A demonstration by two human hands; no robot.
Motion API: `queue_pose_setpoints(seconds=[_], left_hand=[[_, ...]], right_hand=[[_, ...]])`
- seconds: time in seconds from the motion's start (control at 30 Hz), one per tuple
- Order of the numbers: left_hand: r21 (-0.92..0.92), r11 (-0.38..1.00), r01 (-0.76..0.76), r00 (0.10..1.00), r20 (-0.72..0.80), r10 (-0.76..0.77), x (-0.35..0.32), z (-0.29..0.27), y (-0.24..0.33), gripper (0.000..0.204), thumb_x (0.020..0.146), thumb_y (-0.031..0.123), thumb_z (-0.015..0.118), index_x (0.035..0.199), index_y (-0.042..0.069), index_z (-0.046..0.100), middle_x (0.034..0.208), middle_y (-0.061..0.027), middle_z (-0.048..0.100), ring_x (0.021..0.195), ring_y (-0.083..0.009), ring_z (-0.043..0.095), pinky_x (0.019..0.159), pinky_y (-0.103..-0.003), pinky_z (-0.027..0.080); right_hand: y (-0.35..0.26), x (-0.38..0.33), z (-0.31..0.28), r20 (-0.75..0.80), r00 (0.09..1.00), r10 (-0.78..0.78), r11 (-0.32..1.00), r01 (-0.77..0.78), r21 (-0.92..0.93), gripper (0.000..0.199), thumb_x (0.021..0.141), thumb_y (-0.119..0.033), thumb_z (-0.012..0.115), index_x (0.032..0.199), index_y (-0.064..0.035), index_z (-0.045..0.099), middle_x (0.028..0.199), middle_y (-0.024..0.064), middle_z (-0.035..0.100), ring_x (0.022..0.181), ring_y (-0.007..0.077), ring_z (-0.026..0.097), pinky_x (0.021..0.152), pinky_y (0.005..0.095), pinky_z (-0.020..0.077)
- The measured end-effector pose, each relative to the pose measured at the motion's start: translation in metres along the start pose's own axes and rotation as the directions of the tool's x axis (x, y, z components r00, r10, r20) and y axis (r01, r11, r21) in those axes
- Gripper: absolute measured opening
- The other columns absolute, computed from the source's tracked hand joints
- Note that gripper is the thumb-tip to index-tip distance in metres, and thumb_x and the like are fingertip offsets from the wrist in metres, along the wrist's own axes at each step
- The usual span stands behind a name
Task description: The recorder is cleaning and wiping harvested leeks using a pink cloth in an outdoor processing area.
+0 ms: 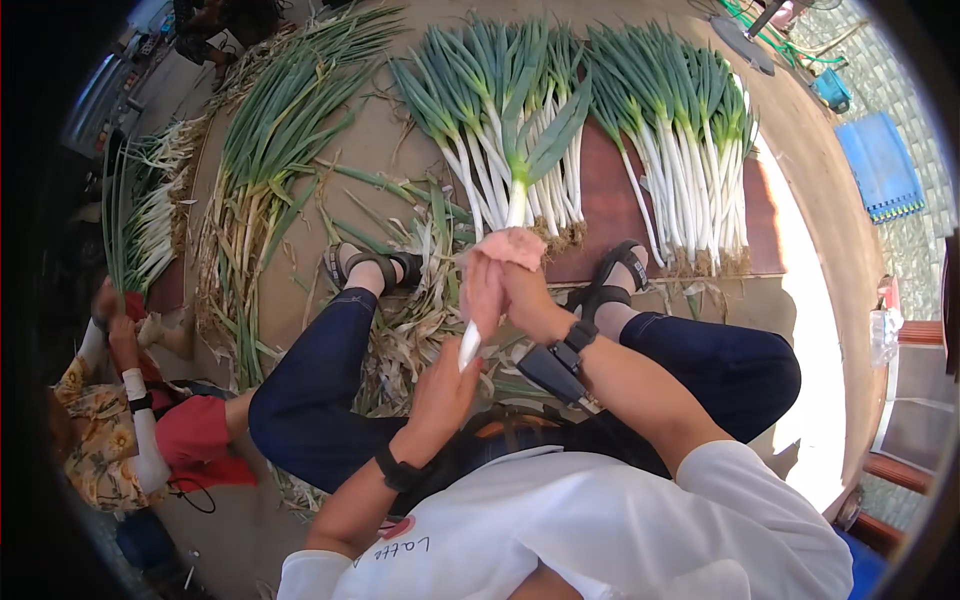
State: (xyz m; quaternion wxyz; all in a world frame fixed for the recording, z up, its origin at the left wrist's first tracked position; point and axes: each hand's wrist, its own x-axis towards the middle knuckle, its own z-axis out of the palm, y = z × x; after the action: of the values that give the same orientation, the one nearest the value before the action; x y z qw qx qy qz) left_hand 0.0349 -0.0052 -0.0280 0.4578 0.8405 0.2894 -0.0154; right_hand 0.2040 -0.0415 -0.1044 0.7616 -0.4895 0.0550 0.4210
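A long green onion [516,203] lies lengthwise between my hands, its leafy top pointing away and its white end toward me. My left hand [443,392] is closed around the white root end. Higher up, my right hand [527,298] is closed on the stalk through a pink cloth [508,246], which wraps the white part and hides some of it. Just beyond my hands, a bunch of cleaned green onions [476,165] lies with white stalks toward me. To its right is a second cleaned bunch [690,180] with roots still on.
Untrimmed green onions [262,150] form a long heap on the left. Dry peelings [410,335] litter the floor between my feet. Another person [125,430] sits at the far left beside more onions [165,200]. A blue crate [880,168] stands at the right.
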Motion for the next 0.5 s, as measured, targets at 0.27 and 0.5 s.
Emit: queue_pose_setpoints(seconds=[0.27,0.5], left_hand=[[0.039,0.999,0.008,1.000,0.022,-0.009,-0.014,-0.020,0.012,0.028,0.086,0.019,0.050,0.108,0.003,0.042,0.077,-0.0228,0.056,0.070,-0.0412,0.055,0.059,-0.046,0.042],[0.066,0.994,0.090,0.995,-0.041,-0.087,-0.025,-0.003,-0.008,0.030,0.086,0.018,0.050,0.111,0.004,0.041,0.078,-0.0235,0.056,0.072,-0.0425,0.055,0.059,-0.047,0.042]], right_hand=[[-0.034,0.120,-0.035,-0.076,0.962,-0.260,0.962,0.252,-0.106,0.012,0.082,-0.015,0.050,0.089,-0.0060,0.052,0.079,0.0062,0.054,0.072,0.0172,0.053,0.064,0.0301,0.0444],[-0.029,0.002,0.017,0.100,0.982,0.158,0.987,-0.159,0.010,0.016,0.088,-0.016,0.044,0.089,-0.0020,0.052,0.077,0.0086,0.059,0.056,0.0133,0.052,0.045,0.0258,0.0409]])
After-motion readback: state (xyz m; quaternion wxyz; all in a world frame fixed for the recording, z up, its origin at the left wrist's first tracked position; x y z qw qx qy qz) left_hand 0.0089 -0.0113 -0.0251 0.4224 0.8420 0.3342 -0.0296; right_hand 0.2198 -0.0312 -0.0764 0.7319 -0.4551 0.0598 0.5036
